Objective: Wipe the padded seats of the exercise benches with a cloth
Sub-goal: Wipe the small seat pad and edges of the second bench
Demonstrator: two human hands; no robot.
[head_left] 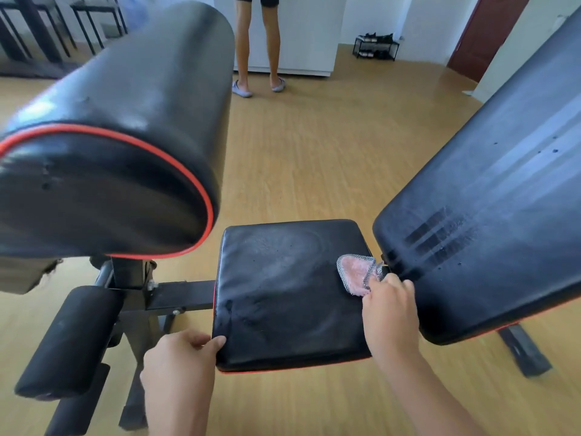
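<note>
Wood-grain laminate floor [330, 158], pale walls, home-gym setting. Right hand [390, 305]: fingers closed on a small pink cloth [356, 272] edged in grey mesh, pressing it to the far right corner of the seat pad, just beside the gap below the backrest. Left hand [185, 354]: fingers curled over the near left corner of the same pad, thumb on top, apparently steadying it; it grips the pad edge and nothing else. Seat pad [283, 294]: square, black vinyl with red piping at the lower seam, showing dull damp swirls across most of its face, so wiping looks well under way here. Cloth judged light, limp and absorbent; best bunched in the fingers with the palm flat behind it so it does not fold under. Vinyl judged smooth and slick when wet, padding yielding under pressure, frame heavy enough to stay put. Backrest pad [490, 215]: long, inclined, black, streaked with wet stripes and droplets. Curl pad [107, 146]: large, black with red piping, at left on a steel post. Foam leg roller [69, 338] below it. Beyond: shoe rack [375, 47] by the wall, dark red door [481, 33], legs of a standing person [259, 48] in slippers.
</note>
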